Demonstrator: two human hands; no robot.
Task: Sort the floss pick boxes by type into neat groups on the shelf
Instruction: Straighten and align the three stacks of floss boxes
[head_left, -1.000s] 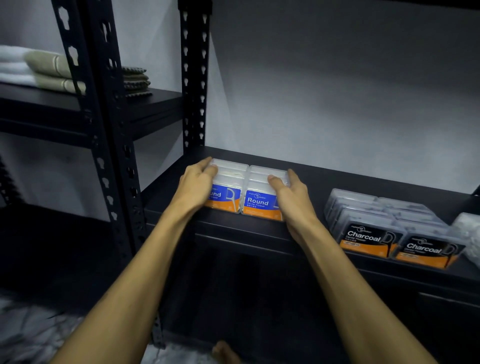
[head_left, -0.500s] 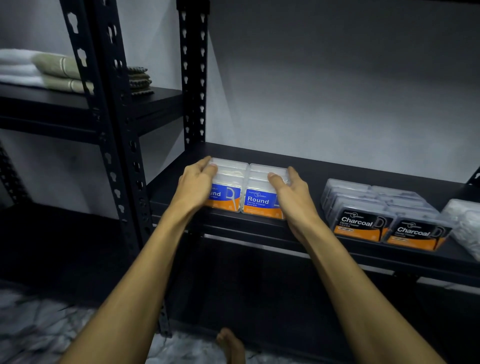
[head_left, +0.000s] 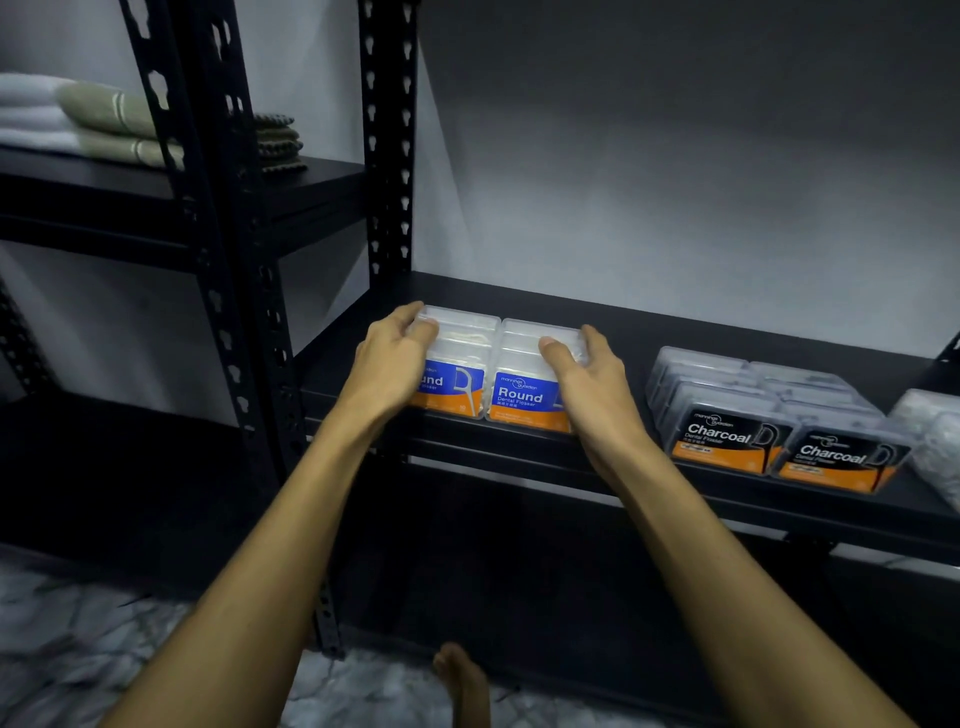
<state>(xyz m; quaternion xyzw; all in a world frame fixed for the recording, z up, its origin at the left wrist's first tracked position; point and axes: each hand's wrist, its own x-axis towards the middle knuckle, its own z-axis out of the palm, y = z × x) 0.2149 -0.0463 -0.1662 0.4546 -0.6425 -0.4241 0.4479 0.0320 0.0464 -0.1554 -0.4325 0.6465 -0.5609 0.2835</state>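
Two rows of blue "Round" floss pick boxes sit side by side at the shelf's front left. The left hand cups their nine o'clock flank, the right hand their three o'clock flank, both gripping. Further toward three o'clock, well apart, sit the Charcoal boxes.

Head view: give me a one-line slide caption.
Left hand and right hand square up the Round floss boxes on the black shelf, left of the Charcoal floss boxes.
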